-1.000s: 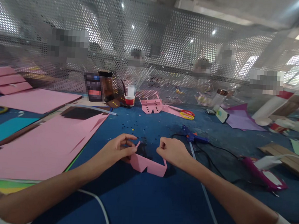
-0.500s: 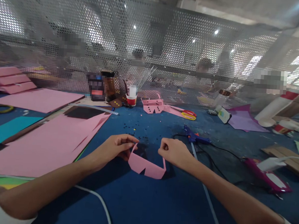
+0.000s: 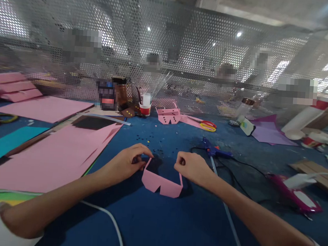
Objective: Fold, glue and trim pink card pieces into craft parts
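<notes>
Well, at the far left some folded pink paper [image 3: 17,86] lies behind the yellow-and-red handles of a pair of scissors [image 3: 4,118], with a turquoise sheet [image 3: 11,142] nearer and a large pink sheet [image 3: 46,163] beside it. Next comes the left hand [image 3: 131,162], its fingers curved round the end of one side strip of the pink paper glasses [image 3: 155,181]; whether it pinches that strip or only touches it, I cannot tell. Behind, a red-and-white cup [image 3: 145,110] stands by the mesh panel [image 3: 190,61]. The glasses sit over the middle of the blue desk [image 3: 151,223], between both hands, notched edge down. Farther back is a second pink pair [image 3: 169,116] with dark dots. The right hand [image 3: 191,166] is curled tight, pinching the other side strip. Past it lie a blue glue gun [image 3: 218,152], purple paper [image 3: 270,131], a magenta power strip [image 3: 279,185] and brown cardboard [image 3: 314,173].
</notes>
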`<move>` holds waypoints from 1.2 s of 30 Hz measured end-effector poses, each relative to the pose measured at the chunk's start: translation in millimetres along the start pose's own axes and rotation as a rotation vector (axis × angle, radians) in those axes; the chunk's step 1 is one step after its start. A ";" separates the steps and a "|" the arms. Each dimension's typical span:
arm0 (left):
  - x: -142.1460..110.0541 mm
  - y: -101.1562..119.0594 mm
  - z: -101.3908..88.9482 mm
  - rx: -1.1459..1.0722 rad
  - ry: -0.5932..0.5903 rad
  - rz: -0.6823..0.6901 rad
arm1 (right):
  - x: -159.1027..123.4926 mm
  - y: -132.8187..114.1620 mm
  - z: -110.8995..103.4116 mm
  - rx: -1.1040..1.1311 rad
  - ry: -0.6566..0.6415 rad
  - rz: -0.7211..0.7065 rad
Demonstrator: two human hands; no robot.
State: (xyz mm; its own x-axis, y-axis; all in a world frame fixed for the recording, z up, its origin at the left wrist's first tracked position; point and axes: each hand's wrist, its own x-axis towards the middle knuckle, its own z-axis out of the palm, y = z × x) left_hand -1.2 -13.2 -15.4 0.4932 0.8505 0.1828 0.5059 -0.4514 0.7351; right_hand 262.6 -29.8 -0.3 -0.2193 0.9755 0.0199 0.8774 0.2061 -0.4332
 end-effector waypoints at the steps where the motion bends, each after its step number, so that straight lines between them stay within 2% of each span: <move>1: -0.1 0.2 0.3 0.017 -0.002 0.005 | -0.1 -0.2 0.1 0.000 -0.001 0.000; 7: 1.2 -1.6 0.4 0.064 0.006 0.022 | -0.9 -1.6 -0.4 -0.002 -0.006 -0.002; 13: 8.2 -17.3 0.6 0.141 0.028 0.181 | -0.4 -3.3 -0.1 -0.007 -0.012 -0.005; 17: 11.2 -24.3 1.1 0.173 0.035 0.222 | 0.0 -4.3 -1.0 -0.013 -0.016 0.000; 28: 19.8 -23.3 4.1 0.202 0.052 0.295 | 0.5 -0.7 1.5 -0.010 -0.001 -0.008; 36: 16.8 -23.0 -5.9 0.143 0.031 0.307 | 0.2 1.6 1.6 -0.002 0.015 -0.016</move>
State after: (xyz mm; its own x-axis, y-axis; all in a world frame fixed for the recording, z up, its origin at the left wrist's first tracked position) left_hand -8.8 13.1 -25.4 0.6169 0.6760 0.4031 0.4324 -0.7190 0.5441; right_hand 263.3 -29.4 -2.5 -0.2269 0.9731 0.0406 0.8746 0.2219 -0.4310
